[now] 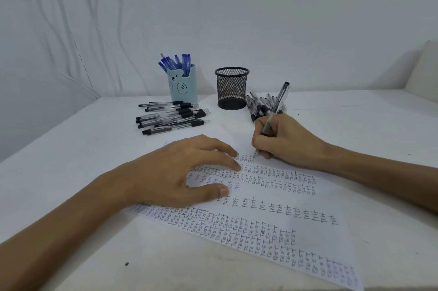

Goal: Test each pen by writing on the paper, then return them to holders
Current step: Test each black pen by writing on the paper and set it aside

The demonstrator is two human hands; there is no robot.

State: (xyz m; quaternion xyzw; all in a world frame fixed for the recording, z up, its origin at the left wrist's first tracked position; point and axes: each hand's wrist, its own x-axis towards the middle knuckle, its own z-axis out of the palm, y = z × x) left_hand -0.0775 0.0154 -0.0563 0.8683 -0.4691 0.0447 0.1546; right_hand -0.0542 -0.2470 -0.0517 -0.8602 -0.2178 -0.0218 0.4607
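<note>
Right hand [282, 139] pinches the pen [277, 106], tip touching the paper [315, 238], to write a test word. Left hand [180, 172] lies flat on the paper, gripping nothing, I judge to stop it sliding. Mesh holder [231, 88] stands behind.

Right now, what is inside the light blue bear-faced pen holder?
Several blue pens stand in the light blue bear-faced holder, tops fanning above its rim. Its opaque wall hides their lower parts and anything else at the bottom.
</note>
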